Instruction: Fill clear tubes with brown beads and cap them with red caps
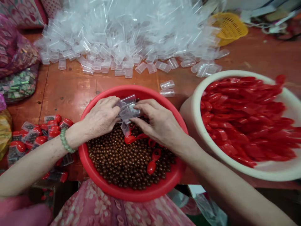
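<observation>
While your hands meet over the red basin [134,195], the clear tubes [128,110] sit bunched between them. Top tube's long axis runs roughly left-right, right end angled slightly away from you; can't tell which end is open. Your left hand [101,116] grips the bunch's left side; your right hand [160,121] has thumb and fingertips at its right, can't tell if pinching. Below: brown beads [122,157], red caps [151,168]. White tub [195,108] to the right on the worktop [70,81].
</observation>
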The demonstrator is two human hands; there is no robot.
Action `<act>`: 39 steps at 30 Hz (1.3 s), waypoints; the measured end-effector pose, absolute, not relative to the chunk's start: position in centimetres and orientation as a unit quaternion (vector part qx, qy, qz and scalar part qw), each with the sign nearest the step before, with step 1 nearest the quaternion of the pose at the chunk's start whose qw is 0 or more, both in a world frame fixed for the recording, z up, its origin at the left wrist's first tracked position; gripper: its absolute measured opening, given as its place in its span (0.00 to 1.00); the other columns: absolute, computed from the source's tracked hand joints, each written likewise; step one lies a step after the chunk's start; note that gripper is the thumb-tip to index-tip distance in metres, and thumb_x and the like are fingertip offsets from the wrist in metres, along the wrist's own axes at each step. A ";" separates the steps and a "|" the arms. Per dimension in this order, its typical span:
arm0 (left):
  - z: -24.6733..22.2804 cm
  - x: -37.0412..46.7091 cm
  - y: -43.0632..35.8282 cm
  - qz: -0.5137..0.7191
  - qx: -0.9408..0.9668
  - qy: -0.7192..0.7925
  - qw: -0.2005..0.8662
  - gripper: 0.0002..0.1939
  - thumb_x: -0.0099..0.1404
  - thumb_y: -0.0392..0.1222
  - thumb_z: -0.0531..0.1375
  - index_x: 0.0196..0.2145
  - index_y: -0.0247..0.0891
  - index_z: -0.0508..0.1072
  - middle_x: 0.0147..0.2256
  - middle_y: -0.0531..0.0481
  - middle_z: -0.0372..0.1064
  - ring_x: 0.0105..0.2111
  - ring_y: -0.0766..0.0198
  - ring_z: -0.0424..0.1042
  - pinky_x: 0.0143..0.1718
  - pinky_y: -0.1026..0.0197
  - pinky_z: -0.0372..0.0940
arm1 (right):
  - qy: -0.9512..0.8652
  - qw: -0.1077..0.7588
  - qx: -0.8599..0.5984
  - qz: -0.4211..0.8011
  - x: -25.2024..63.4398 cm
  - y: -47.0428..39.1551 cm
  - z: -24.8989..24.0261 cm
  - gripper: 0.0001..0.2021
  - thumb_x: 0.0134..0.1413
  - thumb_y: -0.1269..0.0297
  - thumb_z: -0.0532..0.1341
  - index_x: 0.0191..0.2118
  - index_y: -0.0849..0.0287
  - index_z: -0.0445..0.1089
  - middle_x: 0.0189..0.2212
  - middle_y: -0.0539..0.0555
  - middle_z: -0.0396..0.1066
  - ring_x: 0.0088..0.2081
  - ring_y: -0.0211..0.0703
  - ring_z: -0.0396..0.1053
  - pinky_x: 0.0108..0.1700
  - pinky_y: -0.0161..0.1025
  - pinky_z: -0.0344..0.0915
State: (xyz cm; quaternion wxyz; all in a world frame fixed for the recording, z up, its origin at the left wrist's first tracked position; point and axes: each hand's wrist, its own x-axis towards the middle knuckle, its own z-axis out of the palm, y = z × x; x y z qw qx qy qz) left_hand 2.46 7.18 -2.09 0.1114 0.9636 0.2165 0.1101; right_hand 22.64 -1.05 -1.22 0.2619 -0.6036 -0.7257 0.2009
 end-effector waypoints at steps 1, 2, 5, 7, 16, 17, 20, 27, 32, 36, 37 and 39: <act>-2.2 2.4 7.0 0.115 0.963 0.217 0.109 0.11 0.67 0.34 0.53 0.44 0.29 0.71 0.55 0.31 0.65 0.58 0.47 0.64 0.58 0.44 0.62 | -0.725 0.255 -0.604 0.209 22.7 -1.7 -1.0 0.08 0.59 0.63 0.59 0.44 0.55 0.70 0.42 0.59 0.72 0.45 0.51 0.71 0.48 0.49 0.69; -2.2 2.3 6.8 0.118 0.964 0.216 0.104 0.11 0.67 0.32 0.53 0.43 0.29 0.72 0.55 0.31 0.65 0.58 0.47 0.63 0.58 0.43 0.61 | -0.725 0.249 -0.602 0.222 22.7 -2.2 -0.8 0.06 0.60 0.63 0.59 0.42 0.55 0.71 0.40 0.58 0.72 0.43 0.50 0.71 0.45 0.47 0.69; -2.3 1.9 6.4 0.124 0.967 0.210 0.075 0.11 0.66 0.30 0.53 0.39 0.30 0.75 0.57 0.33 0.65 0.60 0.45 0.62 0.59 0.41 0.59 | -0.736 0.235 -0.581 0.257 22.3 -3.3 -0.7 0.06 0.59 0.62 0.61 0.41 0.57 0.71 0.36 0.56 0.73 0.39 0.48 0.72 0.43 0.44 0.69; -2.3 1.7 6.2 0.133 0.966 0.213 0.060 0.11 0.65 0.31 0.53 0.38 0.31 0.75 0.56 0.34 0.66 0.60 0.45 0.61 0.59 0.42 0.59 | -0.747 0.216 -0.574 0.256 21.6 -3.5 -0.9 0.10 0.58 0.60 0.62 0.43 0.58 0.70 0.39 0.57 0.74 0.41 0.49 0.73 0.45 0.45 0.68; -2.7 2.7 6.2 0.139 0.965 0.222 0.033 0.12 0.67 0.32 0.52 0.36 0.31 0.76 0.53 0.39 0.70 0.60 0.46 0.61 0.63 0.40 0.54 | -0.807 -0.016 -0.577 0.123 16.8 -3.3 -2.0 0.12 0.59 0.60 0.60 0.41 0.65 0.71 0.38 0.64 0.73 0.42 0.58 0.70 0.43 0.50 0.65; -2.7 2.8 6.3 0.140 0.963 0.225 0.040 0.11 0.67 0.34 0.53 0.35 0.31 0.76 0.52 0.38 0.71 0.59 0.46 0.62 0.62 0.41 0.55 | -0.810 -0.027 -0.571 0.128 16.6 -3.2 -2.1 0.12 0.60 0.62 0.59 0.42 0.66 0.71 0.39 0.64 0.73 0.42 0.57 0.70 0.44 0.49 0.65; -2.5 2.7 6.7 0.176 0.953 0.231 0.084 0.10 0.66 0.38 0.57 0.33 0.30 0.75 0.49 0.38 0.72 0.56 0.47 0.66 0.59 0.44 0.61 | -0.821 -0.063 -0.546 0.153 16.4 -2.6 -2.0 0.11 0.60 0.68 0.57 0.46 0.67 0.70 0.42 0.64 0.73 0.45 0.54 0.70 0.47 0.46 0.65; -0.5 -0.8 4.7 0.303 0.862 0.336 0.229 0.12 0.69 0.37 0.52 0.39 0.31 0.75 0.48 0.39 0.73 0.50 0.57 0.72 0.54 0.52 0.66 | -0.837 -0.070 -0.504 0.203 16.7 -1.7 -1.3 0.23 0.63 0.48 0.53 0.45 0.66 0.70 0.43 0.63 0.72 0.45 0.54 0.70 0.49 0.47 0.64; -0.7 -2.4 -0.9 0.315 0.789 0.459 0.259 0.19 0.71 0.39 0.48 0.55 0.28 0.66 0.59 0.33 0.63 0.61 0.54 0.62 0.62 0.49 0.59 | -0.825 -0.069 -0.503 0.250 16.3 -1.5 -1.2 0.24 0.65 0.47 0.49 0.47 0.65 0.70 0.44 0.62 0.71 0.45 0.52 0.70 0.48 0.46 0.64; -1.7 -2.1 -3.9 0.280 0.806 0.457 0.252 0.26 0.71 0.36 0.47 0.65 0.29 0.51 0.66 0.31 0.50 0.67 0.53 0.50 0.65 0.46 0.53 | -0.802 -0.103 -0.530 0.255 15.6 -1.2 -0.9 0.18 0.67 0.57 0.51 0.46 0.66 0.70 0.43 0.62 0.71 0.44 0.50 0.70 0.48 0.43 0.64; -1.9 -2.0 -4.1 0.272 0.806 0.461 0.251 0.26 0.71 0.36 0.46 0.65 0.30 0.50 0.66 0.31 0.49 0.67 0.54 0.49 0.65 0.47 0.53 | -0.800 -0.109 -0.533 0.253 15.5 -1.2 -0.8 0.16 0.66 0.58 0.53 0.46 0.66 0.70 0.42 0.62 0.70 0.44 0.50 0.70 0.48 0.42 0.64; -2.1 -2.0 -4.2 0.264 0.805 0.474 0.241 0.27 0.71 0.36 0.46 0.65 0.28 0.49 0.66 0.31 0.50 0.67 0.54 0.50 0.66 0.47 0.53 | -0.802 -0.115 -0.532 0.247 15.5 -1.1 -0.5 0.14 0.63 0.59 0.57 0.46 0.66 0.70 0.42 0.61 0.70 0.45 0.50 0.70 0.47 0.41 0.64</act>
